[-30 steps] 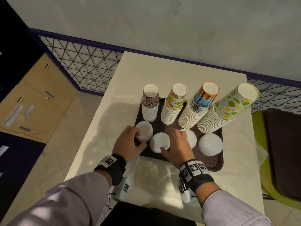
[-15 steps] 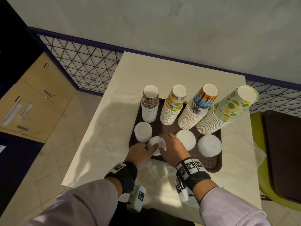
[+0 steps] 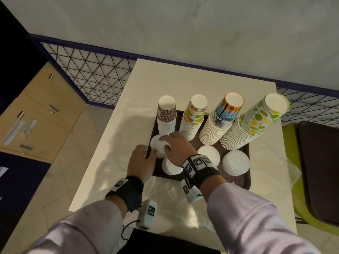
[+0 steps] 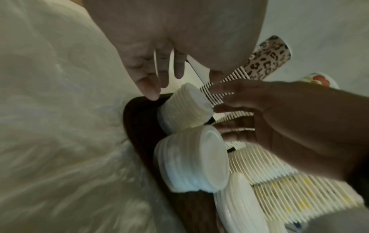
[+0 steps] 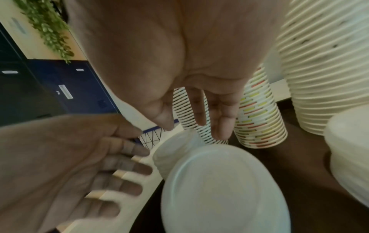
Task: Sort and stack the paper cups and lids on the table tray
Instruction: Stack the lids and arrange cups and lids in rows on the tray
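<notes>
A brown tray [image 3: 236,182] holds upside-down cup stacks at the back: leopard [image 3: 167,114], fruit [image 3: 195,118], palm [image 3: 223,120] and lime [image 3: 256,123]. White lid stacks stand in front. My left hand [image 3: 146,153] is at the tray's left edge, its straight fingers [image 4: 149,89] touching the leftmost lid stack [image 3: 156,143] [image 4: 183,105]. My right hand [image 3: 165,142] reaches over that stack, and its spread fingers [image 4: 225,97] touch its far side. A second lid stack [image 3: 171,167] [image 5: 219,189] sits just nearer, under my right wrist. Neither hand grips anything.
Two wider lid stacks [image 3: 209,154] [image 3: 235,162] sit on the tray's right half. A clear plastic sheet [image 3: 174,197] lies on the white table [image 3: 183,79] in front of the tray. A green chair [image 3: 293,180] stands to the right, and a mesh railing [image 3: 91,74] runs behind.
Both hands have left the second lid stack and moved back and left to the leftmost lid stack. My right hand now reaches across over it.
</notes>
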`<act>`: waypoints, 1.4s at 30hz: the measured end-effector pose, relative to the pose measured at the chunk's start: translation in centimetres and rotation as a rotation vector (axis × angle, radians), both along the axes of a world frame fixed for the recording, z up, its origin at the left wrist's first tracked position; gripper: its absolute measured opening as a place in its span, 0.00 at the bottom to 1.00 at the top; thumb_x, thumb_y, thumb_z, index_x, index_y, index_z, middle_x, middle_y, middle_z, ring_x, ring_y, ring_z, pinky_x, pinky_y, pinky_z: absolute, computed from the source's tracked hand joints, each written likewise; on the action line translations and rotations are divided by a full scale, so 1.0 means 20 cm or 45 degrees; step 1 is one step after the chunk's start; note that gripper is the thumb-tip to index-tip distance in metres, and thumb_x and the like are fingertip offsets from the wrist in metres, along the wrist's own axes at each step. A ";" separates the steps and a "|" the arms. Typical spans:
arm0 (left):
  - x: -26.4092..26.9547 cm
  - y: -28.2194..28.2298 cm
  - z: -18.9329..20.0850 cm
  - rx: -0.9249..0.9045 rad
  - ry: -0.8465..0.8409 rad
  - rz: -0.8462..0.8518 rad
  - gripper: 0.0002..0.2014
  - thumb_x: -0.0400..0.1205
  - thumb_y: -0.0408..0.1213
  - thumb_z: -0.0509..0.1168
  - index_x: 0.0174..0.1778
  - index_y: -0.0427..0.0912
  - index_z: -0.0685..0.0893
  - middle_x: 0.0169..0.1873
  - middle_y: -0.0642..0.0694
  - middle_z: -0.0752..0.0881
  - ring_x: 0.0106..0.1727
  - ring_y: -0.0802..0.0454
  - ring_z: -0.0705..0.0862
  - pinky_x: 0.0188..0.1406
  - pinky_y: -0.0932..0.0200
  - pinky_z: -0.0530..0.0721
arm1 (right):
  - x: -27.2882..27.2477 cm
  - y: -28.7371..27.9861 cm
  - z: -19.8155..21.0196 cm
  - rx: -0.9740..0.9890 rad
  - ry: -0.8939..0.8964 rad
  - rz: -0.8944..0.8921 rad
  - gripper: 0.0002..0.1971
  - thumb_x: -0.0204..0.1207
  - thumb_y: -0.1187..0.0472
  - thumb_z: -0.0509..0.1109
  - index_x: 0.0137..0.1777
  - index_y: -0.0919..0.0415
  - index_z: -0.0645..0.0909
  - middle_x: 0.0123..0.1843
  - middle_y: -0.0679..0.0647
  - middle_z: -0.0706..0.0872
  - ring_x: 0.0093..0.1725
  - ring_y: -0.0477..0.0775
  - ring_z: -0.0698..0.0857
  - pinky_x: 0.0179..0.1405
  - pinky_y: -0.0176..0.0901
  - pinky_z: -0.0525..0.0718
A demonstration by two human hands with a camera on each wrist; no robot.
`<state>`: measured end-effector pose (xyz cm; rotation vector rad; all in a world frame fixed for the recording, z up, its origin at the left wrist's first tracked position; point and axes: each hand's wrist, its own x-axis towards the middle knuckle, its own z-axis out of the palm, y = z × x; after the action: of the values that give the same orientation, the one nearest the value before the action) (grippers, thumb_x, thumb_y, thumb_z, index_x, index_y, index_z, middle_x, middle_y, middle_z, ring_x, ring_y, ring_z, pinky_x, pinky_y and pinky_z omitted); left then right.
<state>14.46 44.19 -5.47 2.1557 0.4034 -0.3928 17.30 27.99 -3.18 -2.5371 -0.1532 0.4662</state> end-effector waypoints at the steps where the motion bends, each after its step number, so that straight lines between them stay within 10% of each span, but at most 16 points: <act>1: 0.03 0.00 0.00 -0.052 -0.015 0.004 0.22 0.87 0.52 0.65 0.74 0.47 0.76 0.68 0.45 0.84 0.65 0.44 0.85 0.66 0.44 0.84 | 0.01 0.01 -0.01 -0.028 0.035 0.008 0.21 0.86 0.59 0.62 0.78 0.46 0.76 0.78 0.58 0.72 0.72 0.63 0.78 0.70 0.53 0.79; 18: 0.06 -0.14 0.02 -0.186 0.117 -0.272 0.28 0.85 0.44 0.70 0.80 0.45 0.71 0.60 0.50 0.88 0.59 0.53 0.84 0.57 0.61 0.76 | -0.04 -0.12 -0.06 -0.194 0.122 -0.073 0.22 0.83 0.58 0.66 0.77 0.56 0.75 0.82 0.61 0.64 0.72 0.71 0.77 0.70 0.59 0.81; 25: -0.04 -0.20 -0.08 0.003 0.290 -0.441 0.45 0.68 0.61 0.83 0.75 0.46 0.71 0.63 0.49 0.82 0.63 0.49 0.84 0.59 0.55 0.84 | -0.03 -0.13 -0.07 -0.251 0.070 -0.046 0.20 0.83 0.62 0.66 0.74 0.57 0.77 0.78 0.60 0.66 0.66 0.67 0.81 0.65 0.54 0.84; 42: 0.11 -0.05 -0.05 0.221 0.246 -0.419 0.29 0.80 0.53 0.75 0.71 0.41 0.79 0.63 0.42 0.87 0.56 0.44 0.85 0.50 0.54 0.80 | -0.11 -0.18 -0.03 -0.341 0.080 -0.074 0.18 0.84 0.58 0.65 0.73 0.59 0.74 0.71 0.60 0.70 0.60 0.63 0.83 0.59 0.52 0.84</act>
<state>16.71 43.16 -6.41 2.3678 0.1927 -0.7797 15.03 24.36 -3.84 -2.7745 0.0075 0.5764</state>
